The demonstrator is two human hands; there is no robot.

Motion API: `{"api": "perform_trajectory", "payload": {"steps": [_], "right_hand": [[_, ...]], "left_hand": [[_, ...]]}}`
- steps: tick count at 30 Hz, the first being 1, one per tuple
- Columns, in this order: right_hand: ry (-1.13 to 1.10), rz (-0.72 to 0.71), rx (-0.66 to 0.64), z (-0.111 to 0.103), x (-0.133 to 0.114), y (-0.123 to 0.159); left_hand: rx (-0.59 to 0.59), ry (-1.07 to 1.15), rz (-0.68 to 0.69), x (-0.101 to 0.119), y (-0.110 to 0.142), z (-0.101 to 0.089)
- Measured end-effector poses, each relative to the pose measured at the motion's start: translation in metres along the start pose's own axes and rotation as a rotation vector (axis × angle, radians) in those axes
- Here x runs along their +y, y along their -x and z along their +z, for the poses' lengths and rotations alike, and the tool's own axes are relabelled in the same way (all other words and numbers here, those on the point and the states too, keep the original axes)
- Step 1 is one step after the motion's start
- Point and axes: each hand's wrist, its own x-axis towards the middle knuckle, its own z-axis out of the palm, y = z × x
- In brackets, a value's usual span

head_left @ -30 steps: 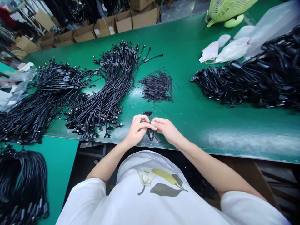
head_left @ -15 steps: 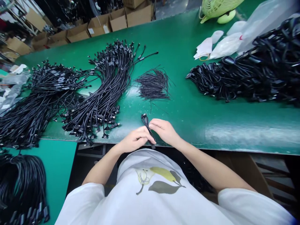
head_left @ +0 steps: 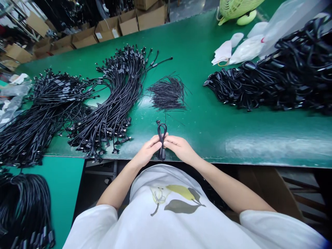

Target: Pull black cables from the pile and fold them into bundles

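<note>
1. White short-sleeved shirt with a yellow-and-grey leaf print [head_left: 124,230]: bottom centre of the frame, worn by the person.
2. Black cable looped and gathered at its waist [head_left: 162,152]: centre of the frame, at the near edge of the green tabletop [head_left: 202,135]. Loop points up, one plug at its upper left, thicker dark end below. Whether a tie circles the waist cannot be told.
3. Left hand [head_left: 148,150]: thumb and fingers closed on the cable's left side, forearm rising from lower left.
4. Right hand [head_left: 180,148]: thumb and fingers pinching the right side, forearm slanting in from lower right. Fingertips meet around the waist, palms turned inward.
5. Step in hand, as judged: bundling this single cable. Next move would call for keeping the waist pinched while the binding is secured or checked.
6. Coil of black cables with grey sleeves [head_left: 33,193]: lower left, on an adjoining green surface [head_left: 66,183].
7. Two spread bundles of straight black cables: left [head_left: 49,103] and centre-left [head_left: 121,90].
8. Pile of thin black strips [head_left: 168,95]: just above centre.
9. Heap of folded black cables [head_left: 259,86]: right.
10. Translucent white plastic bags [head_left: 246,50]: upper right.
11. Light-green plastic openwork object [head_left: 236,7]: top right.
12. Brown cardboard boxes [head_left: 107,29]: upper left, beyond the tabletop.
</note>
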Motion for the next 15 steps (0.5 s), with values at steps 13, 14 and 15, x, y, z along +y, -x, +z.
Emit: {"api": "perform_trajectory", "payload": {"steps": [13, 14, 15], "right_hand": [[0.491, -0.214, 0.181, -0.02, -0.012, 0.026], [0.681, -0.342, 0.253, -0.021, -0.016, 0.029], [0.838, -0.441, 0.291, -0.021, -0.018, 0.031]], "left_hand": [[0.168, -0.324, 0.114, 0.006, -0.008, 0.012], [0.153, -0.463, 0.111, 0.006, -0.008, 0.011], [0.112, -0.623, 0.121, 0.006, -0.009, 0.01]]}}
